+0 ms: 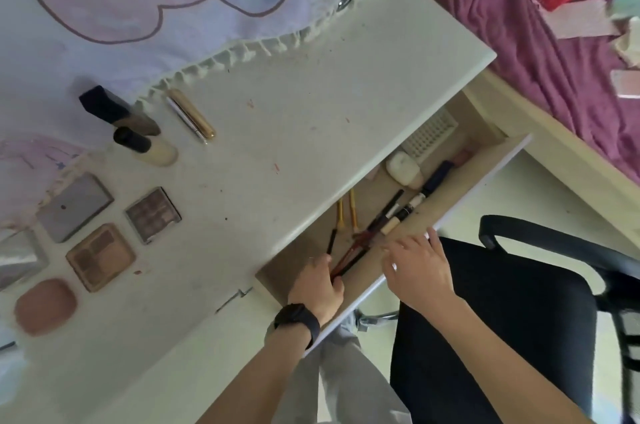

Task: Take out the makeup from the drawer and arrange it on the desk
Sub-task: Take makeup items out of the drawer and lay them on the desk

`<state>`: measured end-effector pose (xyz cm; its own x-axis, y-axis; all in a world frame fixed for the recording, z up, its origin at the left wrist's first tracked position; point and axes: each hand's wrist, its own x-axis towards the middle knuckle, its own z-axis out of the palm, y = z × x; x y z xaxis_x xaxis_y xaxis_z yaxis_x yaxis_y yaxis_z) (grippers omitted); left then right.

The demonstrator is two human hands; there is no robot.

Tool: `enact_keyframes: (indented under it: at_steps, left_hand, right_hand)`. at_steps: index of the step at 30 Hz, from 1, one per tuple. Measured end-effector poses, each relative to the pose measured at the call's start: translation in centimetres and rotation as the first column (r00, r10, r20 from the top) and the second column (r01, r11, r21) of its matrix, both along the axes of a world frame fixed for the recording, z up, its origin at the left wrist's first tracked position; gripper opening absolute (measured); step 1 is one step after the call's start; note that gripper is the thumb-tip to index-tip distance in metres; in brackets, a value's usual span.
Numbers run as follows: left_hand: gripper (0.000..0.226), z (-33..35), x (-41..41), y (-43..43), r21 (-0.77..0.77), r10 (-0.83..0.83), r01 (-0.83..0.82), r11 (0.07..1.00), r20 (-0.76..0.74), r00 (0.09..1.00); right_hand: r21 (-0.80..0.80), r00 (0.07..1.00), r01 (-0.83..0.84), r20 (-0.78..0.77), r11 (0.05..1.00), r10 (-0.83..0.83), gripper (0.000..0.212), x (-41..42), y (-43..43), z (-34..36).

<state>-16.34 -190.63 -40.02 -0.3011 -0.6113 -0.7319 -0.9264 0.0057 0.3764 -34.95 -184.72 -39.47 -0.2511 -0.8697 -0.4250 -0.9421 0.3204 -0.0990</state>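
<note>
The step in hand is taking more makeup out of the open drawer [291, 267]. The left hand [317, 285], with a dark watch on the wrist, is inside the drawer and its fingers are curled around some thin sticks [349, 255], red and black; I cannot tell if they are pencils or brushes. The right hand [419, 267] hovers above the front edge of the drawer with relaxed, slightly spread fingers and holds nothing. I judge that the next move calls for lifting the sticks together, without dropping one, and laying them on the worktop [277, 118] near the things already arranged there: the palettes [152, 214], two bottles [145, 146] and a gold tube [192, 117]. More pens [398, 212] and a white case [403, 167] are in the drawer, so the task looks about half done
</note>
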Motion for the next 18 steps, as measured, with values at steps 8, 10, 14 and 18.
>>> enact_keyframes:
  at_steps: [8,10,14,18]
  left_hand:
    - [0.058,-6.9,-1.6,-0.1,-0.228,0.051,-0.005,0.974,0.196,0.979]
    - [0.052,-7.3,-1.8,-0.1,-0.282,-0.023,0.082,0.956,0.206,0.978]
    - [0.035,-7.9,-1.3,0.2,-0.371,-0.202,0.291,0.882,0.261,0.944]
    - [0.022,-7.1,-1.4,-0.1,-0.26,-0.238,0.311,0.914,0.277,0.931]
  right_hand:
    - [0.222,0.985,0.064,0.145,0.973,-0.098,0.039,0.6,-8.0,-2.4]
    - [0.193,0.957,0.174,0.198,0.966,-0.212,0.048,1.4,-9.3,-3.9]
    - [0.142,0.944,0.266,0.164,0.954,-0.287,0.043,3.2,-10.3,-6.3]
    - [0.184,0.86,0.407,0.253,0.895,-0.443,0.042,3.7,-10.1,-7.5]
